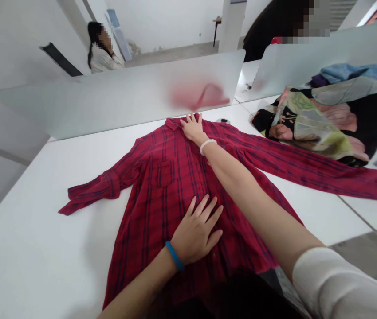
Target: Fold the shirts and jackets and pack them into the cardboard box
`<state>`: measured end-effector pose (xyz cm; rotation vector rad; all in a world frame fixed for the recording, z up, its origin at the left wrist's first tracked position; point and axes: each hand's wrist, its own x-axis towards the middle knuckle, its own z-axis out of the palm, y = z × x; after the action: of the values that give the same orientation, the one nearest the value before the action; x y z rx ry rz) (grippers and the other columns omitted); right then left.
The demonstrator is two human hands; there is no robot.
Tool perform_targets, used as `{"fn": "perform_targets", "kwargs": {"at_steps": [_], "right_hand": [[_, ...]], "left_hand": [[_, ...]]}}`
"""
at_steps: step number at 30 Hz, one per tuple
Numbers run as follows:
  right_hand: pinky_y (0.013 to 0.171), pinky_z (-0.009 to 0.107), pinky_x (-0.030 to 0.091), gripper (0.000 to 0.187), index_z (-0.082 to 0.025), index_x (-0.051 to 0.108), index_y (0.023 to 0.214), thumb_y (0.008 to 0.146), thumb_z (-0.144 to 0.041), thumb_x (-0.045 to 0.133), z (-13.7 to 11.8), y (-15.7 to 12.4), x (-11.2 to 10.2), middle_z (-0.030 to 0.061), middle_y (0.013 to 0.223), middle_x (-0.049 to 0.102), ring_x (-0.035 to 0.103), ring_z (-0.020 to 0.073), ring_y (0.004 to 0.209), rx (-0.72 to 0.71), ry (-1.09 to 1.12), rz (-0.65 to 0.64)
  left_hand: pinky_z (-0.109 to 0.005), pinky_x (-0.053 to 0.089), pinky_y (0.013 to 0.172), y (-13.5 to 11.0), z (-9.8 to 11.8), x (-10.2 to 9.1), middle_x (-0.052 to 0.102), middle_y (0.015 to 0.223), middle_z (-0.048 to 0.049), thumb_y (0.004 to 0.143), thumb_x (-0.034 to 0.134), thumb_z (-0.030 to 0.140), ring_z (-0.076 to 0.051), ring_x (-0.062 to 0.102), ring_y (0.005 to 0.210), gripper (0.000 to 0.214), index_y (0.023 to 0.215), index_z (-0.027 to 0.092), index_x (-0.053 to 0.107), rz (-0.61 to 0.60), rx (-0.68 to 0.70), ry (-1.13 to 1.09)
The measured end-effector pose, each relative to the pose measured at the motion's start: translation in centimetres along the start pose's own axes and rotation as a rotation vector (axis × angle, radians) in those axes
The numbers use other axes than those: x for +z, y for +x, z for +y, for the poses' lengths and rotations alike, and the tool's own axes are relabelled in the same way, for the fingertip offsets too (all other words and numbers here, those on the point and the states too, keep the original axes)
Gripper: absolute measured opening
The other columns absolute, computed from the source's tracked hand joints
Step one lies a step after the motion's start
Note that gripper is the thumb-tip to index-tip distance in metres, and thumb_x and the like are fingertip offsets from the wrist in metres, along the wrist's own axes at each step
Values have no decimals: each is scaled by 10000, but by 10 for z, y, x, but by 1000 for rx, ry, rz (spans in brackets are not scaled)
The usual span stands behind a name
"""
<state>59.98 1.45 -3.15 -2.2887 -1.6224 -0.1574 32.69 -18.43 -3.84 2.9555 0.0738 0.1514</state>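
Observation:
A red plaid shirt point(165, 186) lies spread front-up on the white table point(32, 248), sleeves stretched to both sides. My left hand point(197, 230), with a blue band at the wrist, lies flat on the shirt's lower front, fingers spread. My right hand point(192, 127), with a white bead bracelet at the wrist, reaches far across and rests flat on the collar, fingers stretched out. Neither hand holds anything.
A pile of mixed clothes point(328, 115) sits at the right rear of the table. Frosted partition panels point(118, 97) stand along the far edge. Two other people point(100, 46) are beyond the panels. The table's right edge drops to the floor point(371, 252).

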Motion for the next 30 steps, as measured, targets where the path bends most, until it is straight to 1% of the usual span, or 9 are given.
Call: {"fn": "perform_targets", "kwargs": {"at_steps": [4, 9, 11, 14, 17, 19, 24, 27, 30], "right_hand": [[1065, 686, -37, 426, -157, 503, 1323, 943, -229, 325, 26, -42, -45, 99, 1529, 246, 103, 353, 1418, -106, 5, 119], [1090, 599, 215, 381, -196, 590, 1231, 931, -304, 382, 59, -182, -112, 66, 1432, 428, 285, 308, 1376, -80, 136, -15], [1038, 493, 372, 357, -225, 627, 1163, 918, -327, 389, 65, -250, -133, 71, 1300, 565, 462, 255, 1269, 33, 281, -6], [857, 399, 519, 322, -267, 651, 1036, 885, -428, 417, 70, -350, -150, 81, 1002, 695, 667, 204, 932, 378, 540, 115], [750, 392, 551, 278, -285, 638, 824, 835, -508, 471, 74, -436, -147, 81, 778, 685, 677, 200, 736, 701, 662, 391], [727, 405, 557, 298, -287, 603, 673, 801, -540, 509, 78, -476, -137, 93, 733, 672, 670, 213, 710, 808, 734, 503], [699, 405, 568, 325, -319, 646, 763, 743, -624, 533, 76, -510, -109, 108, 865, 683, 671, 244, 881, 865, 804, 422], [683, 351, 559, 337, -308, 637, 984, 810, -582, 549, 66, -510, -100, 83, 1043, 633, 631, 219, 981, 836, 768, 309], [764, 350, 537, 340, -183, 584, 1130, 882, -415, 573, 70, -513, -101, 61, 1120, 591, 603, 200, 968, 790, 762, 288]], "left_hand": [[-535, 229, 1113, 1, -1, 1, 336, 1494, -122, 951, 365, 386, -282, 197, 1411, 519, 1414, 152, 350, 50, 21, 11], [-538, 214, 1118, 1, -2, 3, 336, 1489, -139, 969, 326, 351, -290, 201, 1409, 496, 1406, 119, 367, 73, 70, 30], [-540, 209, 1120, 1, -2, 5, 334, 1490, -136, 973, 309, 360, -290, 202, 1408, 499, 1407, 122, 368, 59, 63, 34], [-542, 192, 1125, 4, -2, 6, 329, 1493, -131, 978, 277, 375, -286, 181, 1414, 503, 1407, 129, 371, 46, 46, 41], [-527, 199, 1127, 3, -5, -1, 280, 1514, -133, 983, 237, 382, -280, 146, 1421, 515, 1417, 128, 351, 7, 41, 21], [-498, 237, 1121, -6, -7, -10, 246, 1524, -144, 982, 223, 404, -271, 143, 1421, 542, 1432, 116, 314, -21, 24, -3], [-510, 317, 1084, -66, -5, -26, 381, 1461, -150, 969, 248, 427, -279, 289, 1379, 543, 1405, 129, 374, 74, -163, 89], [-616, 319, 1033, -109, 9, -16, 459, 1391, -201, 951, 279, 416, -363, 307, 1358, 528, 1333, 116, 486, 216, -342, 228], [-664, 341, 977, -141, 26, 1, 497, 1354, -208, 940, 245, 318, -402, 276, 1361, 495, 1238, 123, 589, 250, -421, 302]]}}
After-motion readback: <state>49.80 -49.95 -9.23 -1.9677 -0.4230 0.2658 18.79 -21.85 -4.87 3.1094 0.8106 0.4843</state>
